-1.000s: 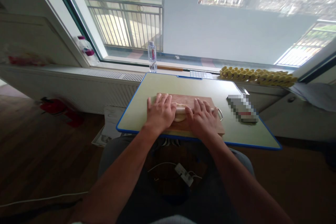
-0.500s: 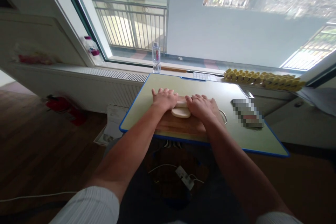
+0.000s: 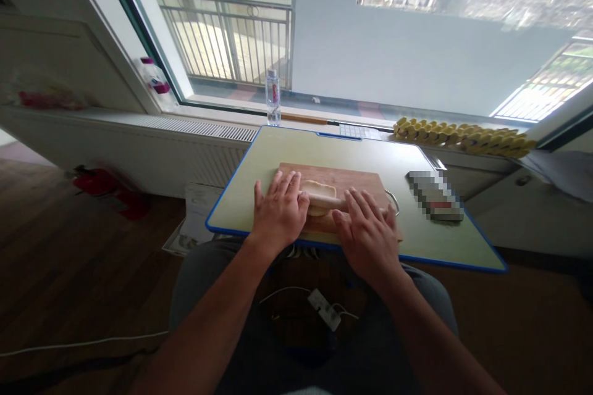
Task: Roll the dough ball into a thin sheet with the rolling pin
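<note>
A pale rolling pin (image 3: 327,201) lies across a flattened piece of dough (image 3: 319,188) on a wooden cutting board (image 3: 356,178). My left hand (image 3: 280,210) rests on the pin's left end, palm down, fingers stretched forward and apart. On the pin's right end lies my right hand (image 3: 368,228), its fingers also extended over the top. Both palms cover the ends of the pin. Dough shows on the far side of the pin and a little on the near side.
The board sits on a small blue-edged table (image 3: 241,188) by the window. A pixelated flat object (image 3: 434,196) lies at its right. Behind stand a water bottle (image 3: 273,99) and yellow wavy trays (image 3: 463,136). A fire extinguisher (image 3: 109,191) is on the floor at left.
Both hands have drawn back toward me with the rolling pin, from the board's far part to its near part. More of the dough and the board's far edge now shows.
</note>
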Demonstrator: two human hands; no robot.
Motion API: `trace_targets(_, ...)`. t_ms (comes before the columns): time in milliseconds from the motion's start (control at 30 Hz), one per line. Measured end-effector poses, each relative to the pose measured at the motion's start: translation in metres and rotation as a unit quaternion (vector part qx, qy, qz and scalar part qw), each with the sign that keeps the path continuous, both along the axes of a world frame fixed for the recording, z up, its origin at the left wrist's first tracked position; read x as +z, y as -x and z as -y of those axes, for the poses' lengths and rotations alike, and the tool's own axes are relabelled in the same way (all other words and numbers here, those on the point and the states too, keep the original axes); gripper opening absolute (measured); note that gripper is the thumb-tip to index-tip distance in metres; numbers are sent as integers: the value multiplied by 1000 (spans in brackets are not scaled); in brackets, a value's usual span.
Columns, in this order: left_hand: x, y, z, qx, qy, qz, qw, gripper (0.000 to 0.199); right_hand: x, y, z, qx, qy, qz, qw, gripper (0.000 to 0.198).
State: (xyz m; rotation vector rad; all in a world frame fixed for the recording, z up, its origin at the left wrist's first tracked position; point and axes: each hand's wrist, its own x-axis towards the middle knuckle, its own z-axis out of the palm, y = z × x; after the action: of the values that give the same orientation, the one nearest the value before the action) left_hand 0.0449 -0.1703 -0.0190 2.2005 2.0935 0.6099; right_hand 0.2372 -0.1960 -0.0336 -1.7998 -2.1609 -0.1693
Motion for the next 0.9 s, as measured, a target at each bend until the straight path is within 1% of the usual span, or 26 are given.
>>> trace_targets(33, 1, 0, -3, -2, -2, -2, 1000, 59, 0, 1, -5, -6, 3, 0, 1000, 64)
trace_targets(100, 3, 0, -18, -11, -4, -14, 1000, 57, 5, 3, -23, -18, 22, 3, 1000, 63)
trace_targets(167, 6, 0, -41, -23, 6, -30, 999, 54, 15, 6, -45, -25, 46, 15, 999, 61)
trace_targets(233, 9, -1, -67, -29, 33, -36, 998, 53, 26, 7, -62, -25, 69, 27, 997, 58)
trace_targets(300, 11, 0, -85, -42, 66, -34, 996, 54, 33, 8, -69, -21, 84, 31, 996, 56)
trace_targets(367, 11, 2, -92, -59, 86, -31, 994, 54, 34, 8, -65, -20, 86, 25, 996, 56)
trace_targets(433, 11, 7, -88, -79, 93, -25, 992, 54, 27, 7, -51, -17, 71, 14, 997, 56)
trace_targets(500, 11, 14, -77, -111, 87, -20, 990, 53, 17, 5, -33, -4, 38, 0, 999, 57)
trace_targets(600, 11, 25, -61, -161, 58, -5, 985, 49, 5, -1, -15, 26, -2, -33, 999, 47)
trace_targets(700, 12, 32, -51, -174, 39, 16, 984, 42, 4, -8, -20, 38, -15, -56, 998, 38)
trace_targets(833, 12, 32, -41, -161, 37, 31, 986, 33, 12, -21, -44, 61, 7, -52, 997, 33)
trace_targets(900, 12, 30, -36, -155, 37, 38, 986, 31, 17, -27, -51, 81, 14, -51, 995, 29)
